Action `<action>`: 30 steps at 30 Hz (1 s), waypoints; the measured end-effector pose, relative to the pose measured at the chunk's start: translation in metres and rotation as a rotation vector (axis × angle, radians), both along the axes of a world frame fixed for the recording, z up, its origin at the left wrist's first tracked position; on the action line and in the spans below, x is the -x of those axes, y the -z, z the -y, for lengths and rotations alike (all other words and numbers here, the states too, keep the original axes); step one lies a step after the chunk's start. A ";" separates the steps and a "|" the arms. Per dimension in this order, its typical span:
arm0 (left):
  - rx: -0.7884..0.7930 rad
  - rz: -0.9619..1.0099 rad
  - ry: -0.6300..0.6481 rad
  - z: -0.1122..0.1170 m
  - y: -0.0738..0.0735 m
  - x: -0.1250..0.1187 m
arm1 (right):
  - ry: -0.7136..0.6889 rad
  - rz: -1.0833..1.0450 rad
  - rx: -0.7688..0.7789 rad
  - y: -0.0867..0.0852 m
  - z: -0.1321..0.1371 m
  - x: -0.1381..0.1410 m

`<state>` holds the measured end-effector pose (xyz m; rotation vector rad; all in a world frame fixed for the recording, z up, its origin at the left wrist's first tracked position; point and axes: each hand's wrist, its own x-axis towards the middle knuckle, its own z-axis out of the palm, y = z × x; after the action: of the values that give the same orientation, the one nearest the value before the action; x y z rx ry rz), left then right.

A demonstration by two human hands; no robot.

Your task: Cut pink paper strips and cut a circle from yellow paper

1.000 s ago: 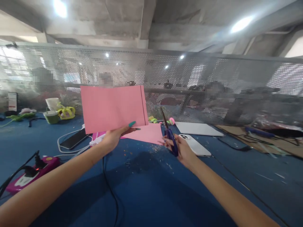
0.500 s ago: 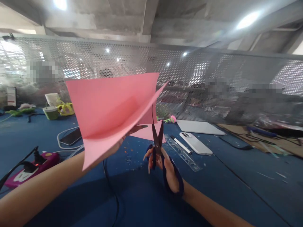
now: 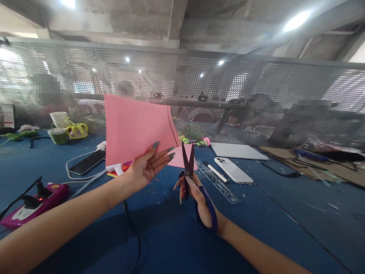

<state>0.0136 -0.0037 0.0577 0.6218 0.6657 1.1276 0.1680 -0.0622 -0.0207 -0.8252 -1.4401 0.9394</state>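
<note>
Pink sheet (image 3: 134,129), one of two, stands upright behind the loosely spread left hand (image 3: 145,166), whose grip I cannot tell; the other sheet (image 3: 178,159) lies beyond one pair of scissors (image 3: 188,171), blades parted, the right hand's (image 3: 199,194) fingers curled through the handles, with one ruler (image 3: 219,186) and one pen (image 3: 218,173) farther right. Lining up a cut seems in hand, calling for the one dark line (image 3: 170,123) to meet the blades.

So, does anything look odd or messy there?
Pale slivers lie loose on the blue table, right of the white phone, looking unswept. The scissors and raised pink sheet show no obvious damage.
</note>
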 end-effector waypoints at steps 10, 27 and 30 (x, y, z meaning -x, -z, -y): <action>-0.058 -0.247 0.286 -0.003 0.016 0.003 | 0.242 -0.192 0.138 -0.022 -0.011 -0.008; -0.286 -0.432 0.187 -0.003 0.042 -0.001 | 0.477 -0.348 0.197 -0.022 -0.036 -0.024; -0.236 -0.327 0.098 -0.008 0.041 -0.001 | 0.505 -0.311 0.176 -0.025 -0.034 -0.025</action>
<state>0.0147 0.0042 0.0166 1.0448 0.7772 1.0293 0.1926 -0.0279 0.0044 -1.0584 -0.8319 0.7664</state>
